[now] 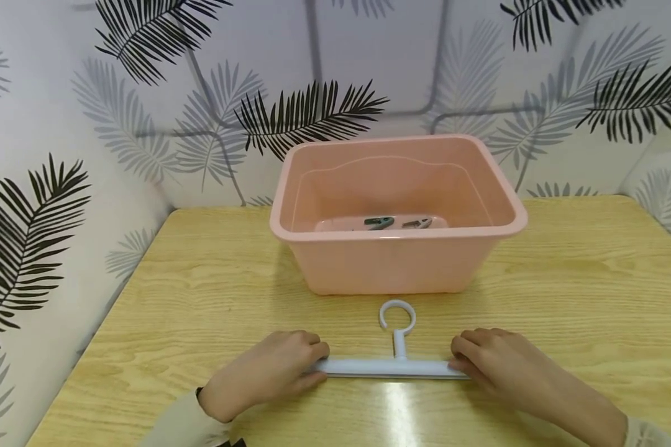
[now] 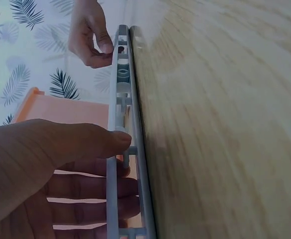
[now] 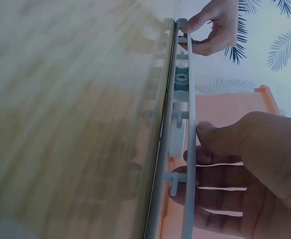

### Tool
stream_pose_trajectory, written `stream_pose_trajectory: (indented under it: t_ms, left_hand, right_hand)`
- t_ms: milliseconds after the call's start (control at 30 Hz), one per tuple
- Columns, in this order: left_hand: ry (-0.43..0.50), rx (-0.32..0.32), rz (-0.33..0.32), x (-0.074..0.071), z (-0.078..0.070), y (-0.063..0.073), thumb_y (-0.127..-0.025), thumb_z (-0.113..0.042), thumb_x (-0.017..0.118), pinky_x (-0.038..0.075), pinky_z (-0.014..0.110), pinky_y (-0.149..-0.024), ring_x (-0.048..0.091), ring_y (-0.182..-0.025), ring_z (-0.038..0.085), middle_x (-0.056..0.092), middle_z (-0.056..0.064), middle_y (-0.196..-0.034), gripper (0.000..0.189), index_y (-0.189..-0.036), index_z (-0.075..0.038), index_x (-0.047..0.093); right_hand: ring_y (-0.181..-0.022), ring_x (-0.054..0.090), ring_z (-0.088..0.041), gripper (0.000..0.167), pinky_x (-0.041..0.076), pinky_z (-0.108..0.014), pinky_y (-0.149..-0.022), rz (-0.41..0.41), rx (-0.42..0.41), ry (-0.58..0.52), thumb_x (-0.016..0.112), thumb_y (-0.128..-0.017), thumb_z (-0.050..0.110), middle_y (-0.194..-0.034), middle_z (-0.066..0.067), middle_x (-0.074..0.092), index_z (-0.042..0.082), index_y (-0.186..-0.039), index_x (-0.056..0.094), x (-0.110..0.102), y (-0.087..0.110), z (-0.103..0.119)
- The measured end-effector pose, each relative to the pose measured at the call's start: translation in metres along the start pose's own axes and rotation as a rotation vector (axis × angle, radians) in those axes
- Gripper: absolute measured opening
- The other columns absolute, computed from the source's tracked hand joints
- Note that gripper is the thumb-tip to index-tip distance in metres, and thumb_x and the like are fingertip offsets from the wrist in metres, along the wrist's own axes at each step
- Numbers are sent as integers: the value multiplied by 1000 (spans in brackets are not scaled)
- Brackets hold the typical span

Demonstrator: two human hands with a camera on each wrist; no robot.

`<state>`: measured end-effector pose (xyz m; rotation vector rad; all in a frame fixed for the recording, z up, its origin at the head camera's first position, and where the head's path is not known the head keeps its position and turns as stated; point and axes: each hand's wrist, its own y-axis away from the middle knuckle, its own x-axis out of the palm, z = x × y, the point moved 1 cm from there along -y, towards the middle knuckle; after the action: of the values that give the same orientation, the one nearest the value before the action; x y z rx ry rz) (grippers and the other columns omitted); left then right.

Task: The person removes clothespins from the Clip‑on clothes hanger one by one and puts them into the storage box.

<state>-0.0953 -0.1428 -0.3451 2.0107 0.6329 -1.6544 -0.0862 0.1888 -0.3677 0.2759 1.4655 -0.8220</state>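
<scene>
A pale blue-grey plastic hanger (image 1: 388, 367) lies lengthwise across the near part of the table, its round hook (image 1: 399, 303) pointing towards the bin. My left hand (image 1: 274, 369) grips the hanger's left end, thumb on the near side and fingers on the far side. At the other end, my right hand (image 1: 509, 369) holds it the same way. Both wrist views look along the slatted underside of the hanger frame (image 2: 112, 199), which stands on edge at the table surface. In the right wrist view, small cross pegs (image 3: 177, 177) show between its two rails.
Behind the hanger stands a pink plastic bin (image 1: 386, 264), open at the top. A dark green clip (image 1: 381, 221) and a grey clip (image 1: 419, 223) lie on its floor. The wooden table (image 1: 212, 279) backs onto leaf-patterned fabric (image 1: 162, 136).
</scene>
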Motion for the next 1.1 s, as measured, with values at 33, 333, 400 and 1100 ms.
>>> stream_pose_trajectory:
  t_ms: [33,333,400,1100]
  left_hand:
    - [-3,-1,0,1,0,0,-90,-25,70,45,23,-57,51,-65,4,57,-5,-76,15,-88,-11,64]
    - [3,-7,5,7,0,-1,-90,-26,70,47,23,-60,53,-67,5,58,-5,-78,16,-89,-11,65]
    - [16,-9,8,8,0,-1,-90,-26,70,47,23,-60,53,-67,5,58,-5,-78,16,-89,-11,65]
    - [111,-48,9,6,9,-4,-90,-26,70,42,21,-59,46,-64,1,59,-4,-80,17,-90,-10,64]
  right_hand:
    - [-61,39,5,21,40,-24,-53,-11,-10,7,74,-84,22,-71,20,45,23,-77,54,0,0,0]
    - [-60,41,5,19,41,-24,-52,-19,-41,-15,75,-83,26,-72,18,50,21,-79,57,2,2,-3]
    - [-60,42,5,20,42,-24,-52,-12,-48,-20,76,-82,27,-73,18,50,21,-79,57,2,2,-4]
    - [-68,56,-6,18,48,-31,-59,170,12,-32,78,-81,24,-82,12,59,18,-92,65,-1,-7,-9]
